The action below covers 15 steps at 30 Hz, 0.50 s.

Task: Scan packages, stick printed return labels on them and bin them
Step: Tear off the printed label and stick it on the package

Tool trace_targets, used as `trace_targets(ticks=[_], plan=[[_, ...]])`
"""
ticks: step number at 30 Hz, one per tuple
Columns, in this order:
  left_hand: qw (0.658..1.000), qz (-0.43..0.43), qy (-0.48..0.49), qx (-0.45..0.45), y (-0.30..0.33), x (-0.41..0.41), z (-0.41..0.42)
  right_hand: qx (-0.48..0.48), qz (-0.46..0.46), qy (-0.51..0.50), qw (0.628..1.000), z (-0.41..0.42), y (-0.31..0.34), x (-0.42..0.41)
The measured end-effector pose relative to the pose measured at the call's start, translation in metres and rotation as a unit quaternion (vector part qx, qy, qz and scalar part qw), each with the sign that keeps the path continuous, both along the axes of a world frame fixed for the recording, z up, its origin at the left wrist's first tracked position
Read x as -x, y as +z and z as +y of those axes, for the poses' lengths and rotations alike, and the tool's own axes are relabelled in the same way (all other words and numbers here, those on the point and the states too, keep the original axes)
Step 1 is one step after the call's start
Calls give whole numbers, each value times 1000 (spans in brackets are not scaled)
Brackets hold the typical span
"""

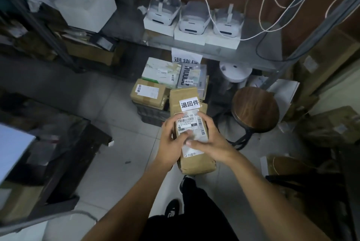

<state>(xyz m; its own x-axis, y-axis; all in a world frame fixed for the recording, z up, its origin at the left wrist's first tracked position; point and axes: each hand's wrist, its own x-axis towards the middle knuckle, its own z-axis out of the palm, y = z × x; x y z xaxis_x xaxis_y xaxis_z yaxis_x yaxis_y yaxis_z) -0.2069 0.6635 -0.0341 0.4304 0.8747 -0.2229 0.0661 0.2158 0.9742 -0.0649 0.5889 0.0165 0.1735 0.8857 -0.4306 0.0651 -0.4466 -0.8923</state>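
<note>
Two hands on one cardboard package (191, 133), held in the air over the floor, just short of the bin. My left hand (171, 143) grasps its left edge, thumb across the shipping label (191, 126). My right hand (211, 144) wraps the right side, thumb also pressing that label. White return label (189, 103) already sits on the far end, looks flat. I'd judge this the binning step: keep both grips firm, carry it forward level, lower it label-up into the dark crate (151, 115), beside the labelled packages (149, 92) there. Wooden stool (255, 109) stands right of the crate, so stay clear. Shelf with white headsets (191, 19) beyond.
</note>
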Motion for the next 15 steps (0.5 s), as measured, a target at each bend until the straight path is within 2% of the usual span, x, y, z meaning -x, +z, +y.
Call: trace_targets(ticks=[3, 5, 9, 12, 15], plan=[[1000, 2, 25, 4, -10, -22, 23, 28, -80, 23, 996, 32, -9, -16], [999, 6, 45, -1, -16, -36, 38, 42, -171, 45, 983, 51, -14, -26], [997, 15, 80, 1, -29, -61, 67, 70, -269, 125, 953, 82, -21, -50], [994, 21, 103, 19, -47, -79, 88, 103, -295, 181, 932, 103, -37, -65], [993, 13, 105, 54, -65, -94, 107, 126, -301, 187, 926, 126, -50, -76]])
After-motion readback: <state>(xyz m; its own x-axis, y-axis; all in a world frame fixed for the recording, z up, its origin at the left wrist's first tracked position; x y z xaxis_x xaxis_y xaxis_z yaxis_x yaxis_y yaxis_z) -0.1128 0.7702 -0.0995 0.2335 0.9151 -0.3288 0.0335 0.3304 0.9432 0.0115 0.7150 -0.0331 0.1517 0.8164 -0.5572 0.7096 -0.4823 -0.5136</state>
